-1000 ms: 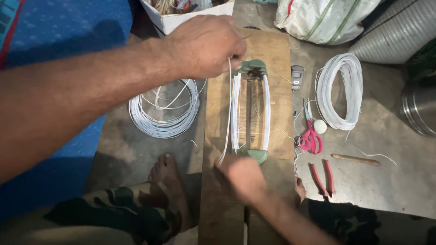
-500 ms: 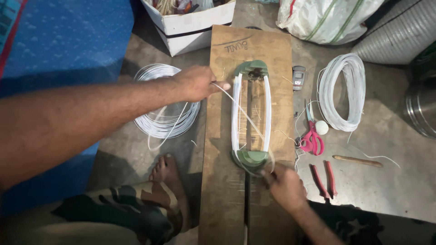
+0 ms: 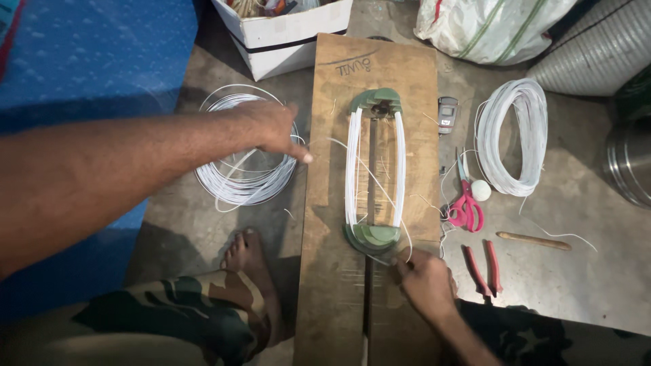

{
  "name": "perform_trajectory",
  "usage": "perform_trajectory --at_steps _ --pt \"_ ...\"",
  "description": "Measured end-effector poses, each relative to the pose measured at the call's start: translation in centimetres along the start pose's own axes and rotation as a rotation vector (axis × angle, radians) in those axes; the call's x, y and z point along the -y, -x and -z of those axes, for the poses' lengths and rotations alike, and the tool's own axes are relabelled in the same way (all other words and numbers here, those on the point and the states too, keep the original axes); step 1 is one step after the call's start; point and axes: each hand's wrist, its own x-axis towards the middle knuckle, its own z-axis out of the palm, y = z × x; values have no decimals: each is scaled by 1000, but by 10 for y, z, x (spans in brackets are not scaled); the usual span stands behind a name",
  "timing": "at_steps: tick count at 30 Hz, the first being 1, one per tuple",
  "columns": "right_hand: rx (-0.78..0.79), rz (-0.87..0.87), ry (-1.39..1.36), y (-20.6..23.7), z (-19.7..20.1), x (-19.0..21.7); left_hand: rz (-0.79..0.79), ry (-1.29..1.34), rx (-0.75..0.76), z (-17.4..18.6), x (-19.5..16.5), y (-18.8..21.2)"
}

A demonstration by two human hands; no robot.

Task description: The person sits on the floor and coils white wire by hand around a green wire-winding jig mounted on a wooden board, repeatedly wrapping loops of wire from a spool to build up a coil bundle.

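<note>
Now winding white cord on green frame.
Left hand pinches cord left of frame; right hand clenched below it.

The cardboard box and white sack are cut off by the top edge. The right hand hides its fingertips' grip on the white wire.

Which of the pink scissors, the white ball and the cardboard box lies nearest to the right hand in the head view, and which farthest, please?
From the right hand:
1. Pink scissors, just above it, slightly right.
2. White ball, a little beyond the scissors.
3. Cardboard box, at the top edge, far left.
</note>
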Motion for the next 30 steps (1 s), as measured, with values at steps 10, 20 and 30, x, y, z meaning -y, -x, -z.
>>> perform_trajectory --at_steps 10,20,30 --pt "-343 265 94 -66 6 -6 209 519 156 -2 20 -29" --pt "-584 650 241 -160 41 51 -544 1400 -92 94 39 19" --pt "-494 1000 156 -214 78 97 -744 1088 -773 68 47 17"
